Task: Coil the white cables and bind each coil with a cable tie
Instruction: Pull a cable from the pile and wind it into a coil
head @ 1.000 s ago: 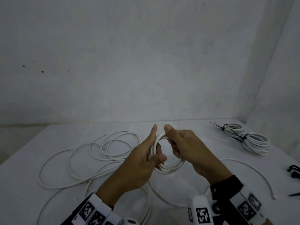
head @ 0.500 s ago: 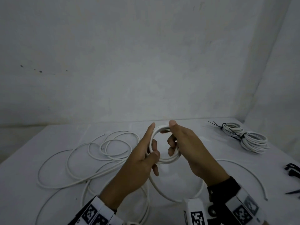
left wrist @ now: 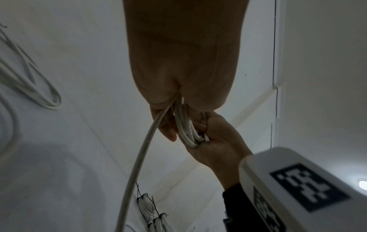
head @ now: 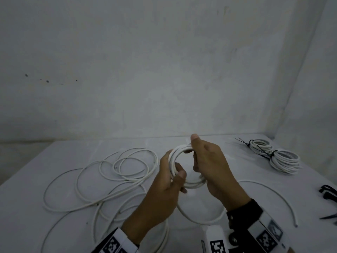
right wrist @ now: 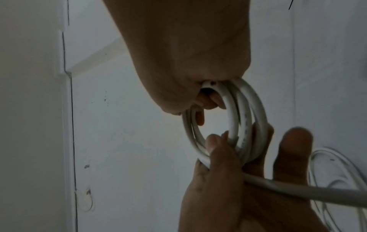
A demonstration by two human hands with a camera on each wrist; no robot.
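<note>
I hold a small coil [head: 182, 167] of smooth, round white cable upright above the table [head: 32, 225], between both hands. My left hand [head: 164, 190] pinches its left side, thumb in front and fingers behind. My right hand [head: 209, 167] curls around the top and right side. The free tail [head: 269, 189] arcs away to my right across the table, nearer my right hand. 2 bound coils [head: 273, 156] with black ties lie far right; loose cable [head: 113, 172] sprawls left.
</note>
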